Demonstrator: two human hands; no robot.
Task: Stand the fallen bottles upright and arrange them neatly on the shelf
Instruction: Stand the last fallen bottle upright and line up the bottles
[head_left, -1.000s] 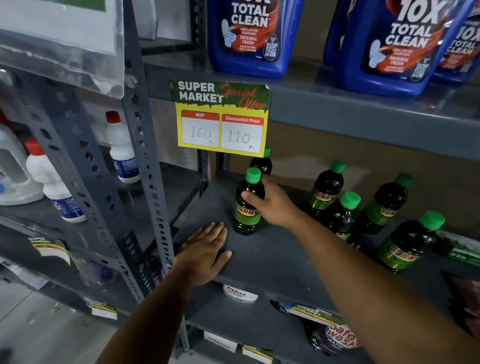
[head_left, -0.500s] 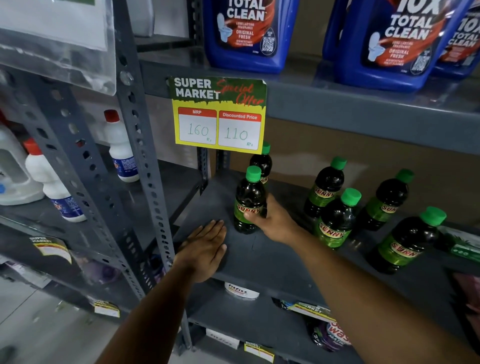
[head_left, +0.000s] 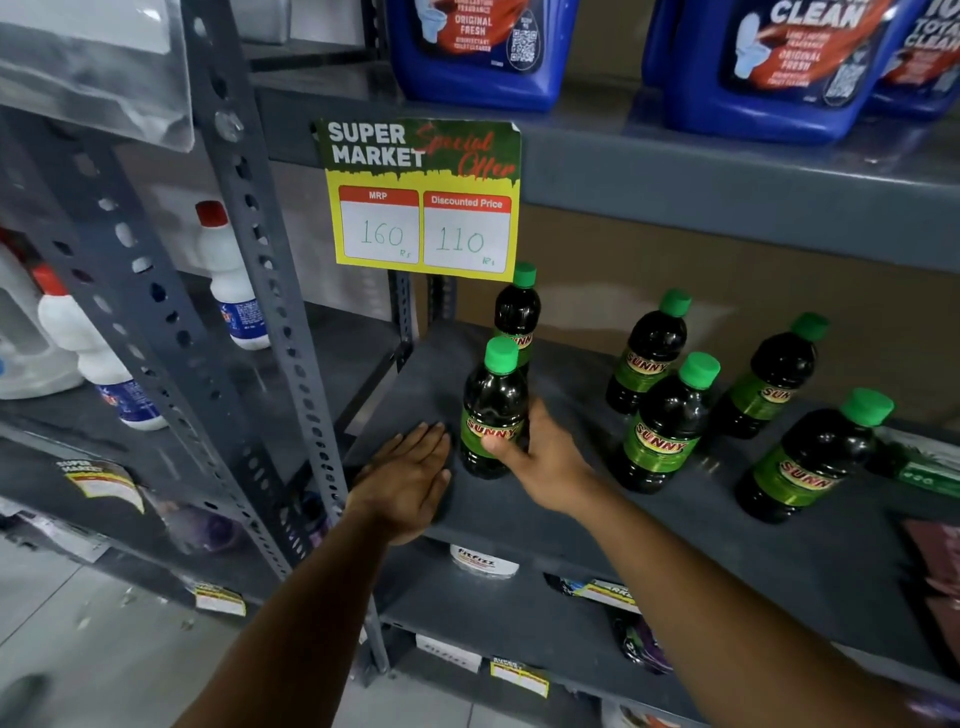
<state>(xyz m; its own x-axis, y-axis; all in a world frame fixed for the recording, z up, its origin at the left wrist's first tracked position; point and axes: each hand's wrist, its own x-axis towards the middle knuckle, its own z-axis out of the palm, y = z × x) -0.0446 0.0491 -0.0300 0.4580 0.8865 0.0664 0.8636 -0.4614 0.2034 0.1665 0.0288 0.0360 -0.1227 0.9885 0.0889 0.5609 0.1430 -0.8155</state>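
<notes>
Several dark bottles with green caps and green "SUNNY" labels stand on the grey shelf (head_left: 519, 514). My right hand (head_left: 540, 457) is wrapped around the lower part of the front-left bottle (head_left: 491, 395), which stands upright near the shelf's left end. A second bottle (head_left: 517, 312) stands right behind it. My left hand (head_left: 410, 478) lies flat, palm down, fingers together, on the shelf's front left corner, just left of the held bottle. Four more bottles stand to the right, among them one (head_left: 667, 421) in the middle and one (head_left: 815, 457) at the far right.
A yellow price sign (head_left: 423, 197) hangs from the upper shelf above the held bottle. Blue cleaner jugs (head_left: 483, 47) fill the shelf above. White bottles with red caps (head_left: 228, 280) sit in the left rack behind a perforated grey post (head_left: 260, 270). Packets lie at the shelf's right end (head_left: 930, 467).
My right hand slid from the bottle's shoulder down to its lower label. The front-left bottle shifted slightly toward the front edge. My left hand stayed flat on the shelf.
</notes>
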